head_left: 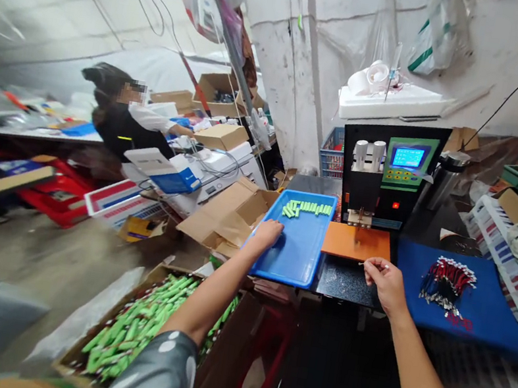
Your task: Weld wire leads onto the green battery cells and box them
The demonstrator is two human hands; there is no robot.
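My left hand (269,233) is over the left part of a blue tray (299,251), its fingers curled; what they hold, if anything, is hidden. Green cylinders (309,207) lie near the tray's far edge. My right hand (379,275) pinches a small thin piece, too small to name, by the front edge of an orange plate (355,242). Behind that plate stands a black machine (364,192) with a lit display. Red and black wires (449,281) lie in a bunch on a blue mat (490,305) at the right.
A box of green cylinders (141,320) with wires stands below my left arm. An opened cardboard box (230,212) is left of the tray. A metal flask (444,180) stands right of the machine. Another person (127,117) is at a bench further left.
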